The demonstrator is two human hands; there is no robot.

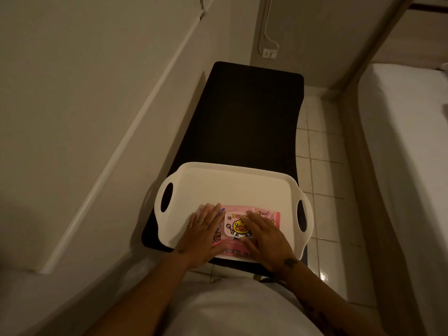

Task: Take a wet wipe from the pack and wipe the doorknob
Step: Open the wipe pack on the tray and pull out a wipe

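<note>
A pink wet wipe pack (236,227) with a yellow duck on its white lid lies flat in a white tray (228,185), near the tray's front edge. My left hand (202,235) rests palm down on the pack's left end, fingers spread and flat. My right hand (265,235) lies on the pack's right part, its fingers over the right side of the lid. The lid looks closed. No wipe is out of the pack. No doorknob is in view.
The tray sits on the near end of a long black bench (247,112) against the wall at left. A tiled floor (324,180) runs along the bench's right side, and a white mattress (407,146) stands beyond it. A wall socket (269,53) is at the back.
</note>
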